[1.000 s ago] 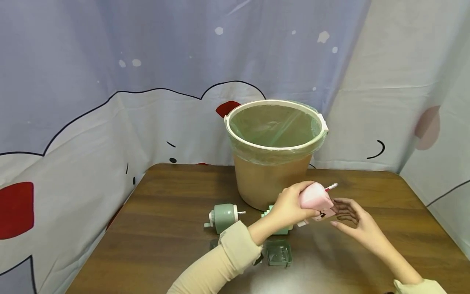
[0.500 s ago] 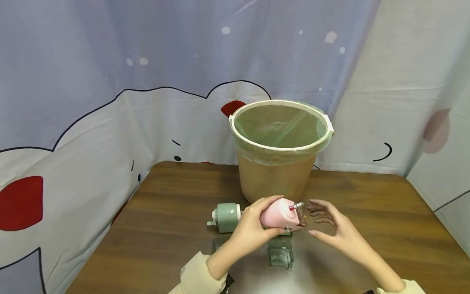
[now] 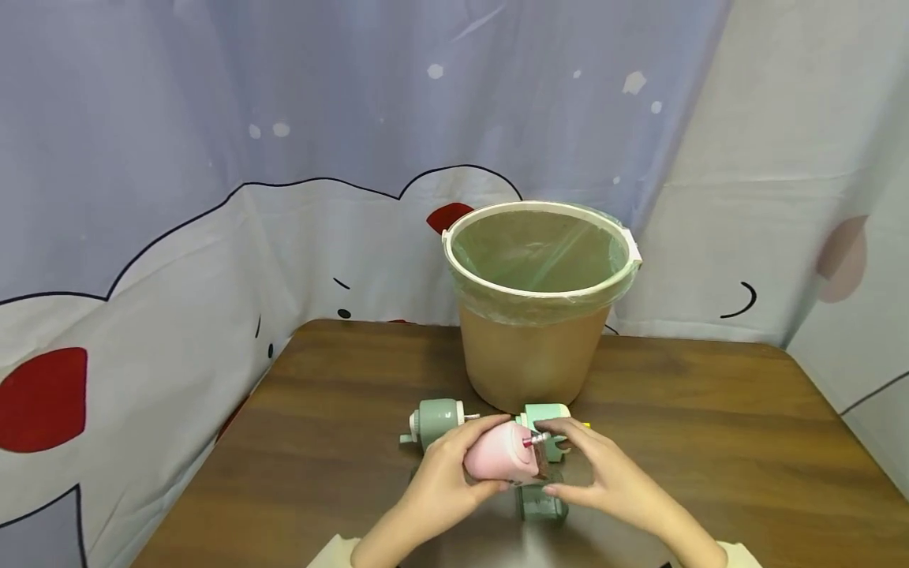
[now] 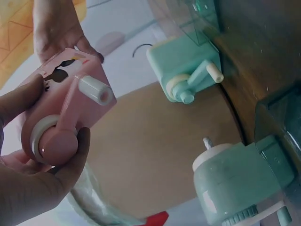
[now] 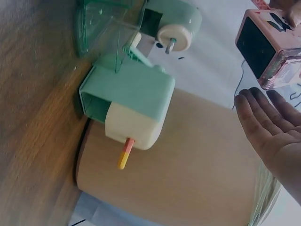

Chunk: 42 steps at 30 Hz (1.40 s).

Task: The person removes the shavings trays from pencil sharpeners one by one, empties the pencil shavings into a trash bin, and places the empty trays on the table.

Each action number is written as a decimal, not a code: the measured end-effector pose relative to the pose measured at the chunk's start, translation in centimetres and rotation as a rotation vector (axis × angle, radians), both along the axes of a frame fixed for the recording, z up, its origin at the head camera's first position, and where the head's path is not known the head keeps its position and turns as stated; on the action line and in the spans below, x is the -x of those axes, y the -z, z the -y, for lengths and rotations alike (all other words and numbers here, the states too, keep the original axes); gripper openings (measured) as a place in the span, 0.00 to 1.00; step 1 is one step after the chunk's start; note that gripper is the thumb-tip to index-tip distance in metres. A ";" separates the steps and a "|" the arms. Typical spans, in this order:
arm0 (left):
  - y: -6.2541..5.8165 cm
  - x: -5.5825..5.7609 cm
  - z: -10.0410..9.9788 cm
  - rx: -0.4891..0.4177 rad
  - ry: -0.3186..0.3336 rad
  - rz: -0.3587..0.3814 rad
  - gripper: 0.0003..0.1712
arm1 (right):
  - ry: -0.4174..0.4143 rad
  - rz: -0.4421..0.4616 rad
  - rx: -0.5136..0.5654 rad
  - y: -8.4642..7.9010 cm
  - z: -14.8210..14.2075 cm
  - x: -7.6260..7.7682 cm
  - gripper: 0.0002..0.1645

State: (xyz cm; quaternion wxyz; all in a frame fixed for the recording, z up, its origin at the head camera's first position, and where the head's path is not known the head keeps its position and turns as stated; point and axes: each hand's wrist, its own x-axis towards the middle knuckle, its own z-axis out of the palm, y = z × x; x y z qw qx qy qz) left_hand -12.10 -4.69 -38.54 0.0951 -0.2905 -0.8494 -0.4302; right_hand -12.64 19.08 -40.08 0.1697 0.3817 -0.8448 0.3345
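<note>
Pink sharpener (image 3: 490,457): held above the tabletop at lower centre of the head view, tilted, its pencil (image 3: 541,437) end pointing right.
Left hand (image 3: 442,483): fingers and thumb curled round the pink sharpener's body; grip appears adequate.
Right hand (image 3: 604,477): fingers extended, thumb apart, gripping nothing; fingertips just beside the sharpener's right end, contact not determinable.
Clear end part (image 5: 284,68): at upper right of the right wrist view; looks like a shavings drawer, contents not legible.
Handling, judged: right thumb and fingertips should take opposite sides of the clear part while the left hand keeps the body steady; any pull is best straight and slow, kept level against spilling.
Crank (image 4: 94,88): white handle at upper left of the left wrist view; a left finger lies close to its hub, so pressure there could turn it.
Pencil clearance: the right index finger passes very near the pencil end; a knock is possible.
Mint sharpener (image 5: 134,94): stands just behind the hands; the nearest obstacle.
Grey-green sharpener (image 3: 435,420): beyond the left hand.
Loose drawer (image 3: 543,509): below the hands, partly covered; keep height over it.
Bucket (image 3: 533,359): upper centre, rim well above the hands.
Tabletop (image 3: 682,410): widest bare stretch at right; near edge out of frame.
</note>
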 end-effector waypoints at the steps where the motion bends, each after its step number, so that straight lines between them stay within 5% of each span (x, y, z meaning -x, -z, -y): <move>1: 0.1 -0.3 0.2 0.003 0.005 -0.010 0.40 | -0.006 -0.013 -0.011 0.1 0.2 -0.2 0.38; 7: 0.1 -1.3 0.8 0.016 0.028 -0.070 0.40 | 0.000 -0.081 -0.033 0.2 1.1 -1.1 0.35; 23: -0.5 -1.3 1.1 0.056 0.149 -0.106 0.36 | 0.077 -0.260 -0.085 0.1 1.6 -2.4 0.32; 32: -1.0 -1.3 0.7 0.106 0.101 -0.095 0.36 | 0.038 -0.293 0.030 0.4 1.3 -1.7 0.29; 42: -1.0 -0.4 1.2 0.210 0.221 -0.287 0.38 | 0.074 -0.338 -0.084 0.5 0.9 -2.1 0.33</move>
